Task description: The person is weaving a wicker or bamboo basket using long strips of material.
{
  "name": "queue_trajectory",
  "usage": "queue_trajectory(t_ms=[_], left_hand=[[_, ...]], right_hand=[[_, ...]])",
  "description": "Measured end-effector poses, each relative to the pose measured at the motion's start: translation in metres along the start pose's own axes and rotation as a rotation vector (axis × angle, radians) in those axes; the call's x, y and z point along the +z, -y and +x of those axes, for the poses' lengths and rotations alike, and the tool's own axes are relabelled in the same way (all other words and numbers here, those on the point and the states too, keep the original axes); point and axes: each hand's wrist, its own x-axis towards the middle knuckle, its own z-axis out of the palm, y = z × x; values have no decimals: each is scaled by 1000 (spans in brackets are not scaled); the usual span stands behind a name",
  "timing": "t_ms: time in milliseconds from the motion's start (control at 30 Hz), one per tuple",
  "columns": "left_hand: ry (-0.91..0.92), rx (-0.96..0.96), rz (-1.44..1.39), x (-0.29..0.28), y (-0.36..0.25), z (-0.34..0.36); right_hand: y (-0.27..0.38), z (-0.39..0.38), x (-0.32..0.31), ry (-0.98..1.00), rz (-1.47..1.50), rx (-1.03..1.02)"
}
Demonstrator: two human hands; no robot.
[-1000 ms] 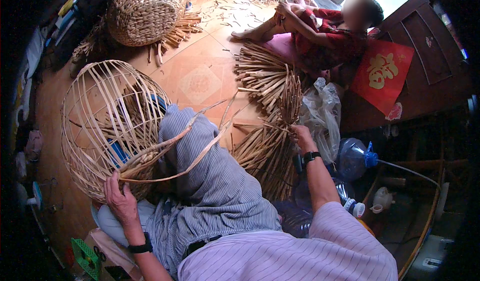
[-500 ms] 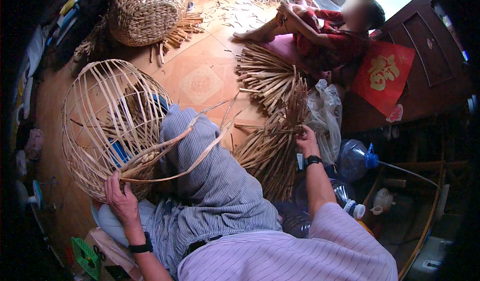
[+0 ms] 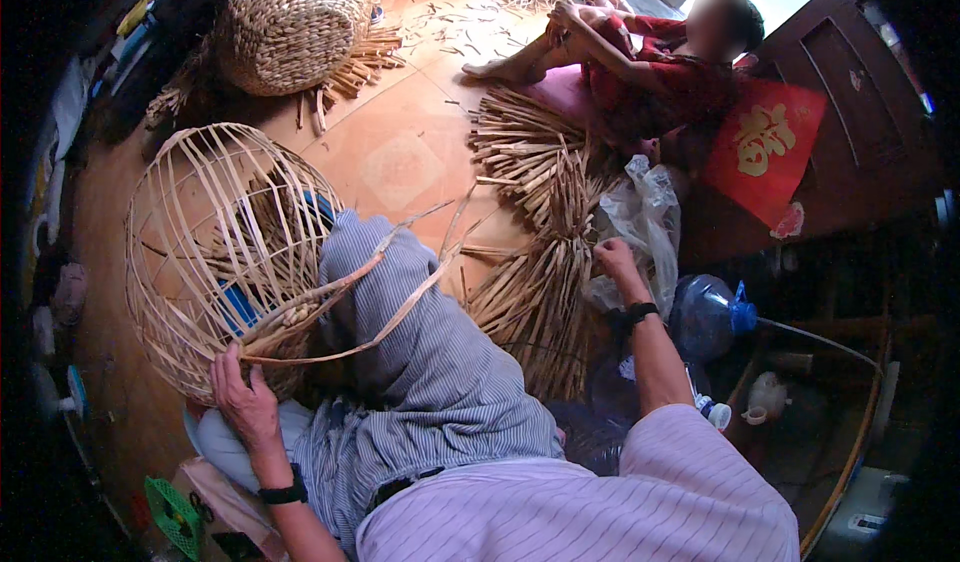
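Note:
An unfinished, open-ribbed basket [image 3: 190, 212] lies tilted on its side at my left knee. Long pale strands [image 3: 400, 317] run from its woven edge across my striped trouser leg. My left hand [image 3: 245, 402] grips that edge, fingertips on the weave and thumb against a strand. My right hand [image 3: 618, 262] is closed just right of a bundle of dried stalks [image 3: 545, 292], beside a clear plastic bag [image 3: 645, 217]. Its fingertips are pinched together; whatever is between them is too small to make out. Inside and behind the ribs, more stalks and something blue [image 3: 238, 307] show.
A finished woven basket [image 3: 297, 27] rests at the far left. Another person [image 3: 650, 72] in red sits by the far stalks. Big water bottles [image 3: 705, 317] stand at my right, near a red paper sign [image 3: 768, 152]. A green plastic basket [image 3: 172, 517] is at lower left.
My right hand has come away from the stalk bundle, a little to the right and up, towards the plastic bag. The bundle's top now leans further left. My left hand stays on the basket.

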Motion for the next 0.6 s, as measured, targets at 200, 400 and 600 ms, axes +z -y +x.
queue_trajectory(t_ms=[200,400,600], left_hand=[[-20,5,-28,-2,0,-3],[-39,3,-1,-2,0,-4],[-36,-39,37,-5,-4,-5]], right_hand=[[34,-19,40,-115,-307,-93],[65,17,63,-154,-315,-70],[52,48,89,-47,-309,79]])
